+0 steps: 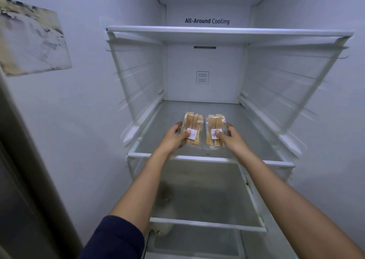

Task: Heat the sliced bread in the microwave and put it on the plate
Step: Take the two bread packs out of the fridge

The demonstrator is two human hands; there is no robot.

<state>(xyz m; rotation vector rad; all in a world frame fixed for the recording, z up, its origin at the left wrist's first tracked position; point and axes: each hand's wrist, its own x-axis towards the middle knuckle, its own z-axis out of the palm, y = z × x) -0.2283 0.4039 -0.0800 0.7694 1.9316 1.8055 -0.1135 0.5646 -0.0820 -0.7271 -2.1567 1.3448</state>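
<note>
Gripping two clear packs of sliced bread, side by side just behind the front edge of the middle glass shelf point(256, 138). Curling the left hand point(173, 138) round the left pack point(194, 120) and the right hand point(234, 138) round the right pack point(214, 123), pressing a thumb on each white label point(192, 134). Leaving open room on that shelf beside and behind them.

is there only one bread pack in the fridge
No, the left hand holds the left pack and the right hand holds the right pack beside it.
</note>
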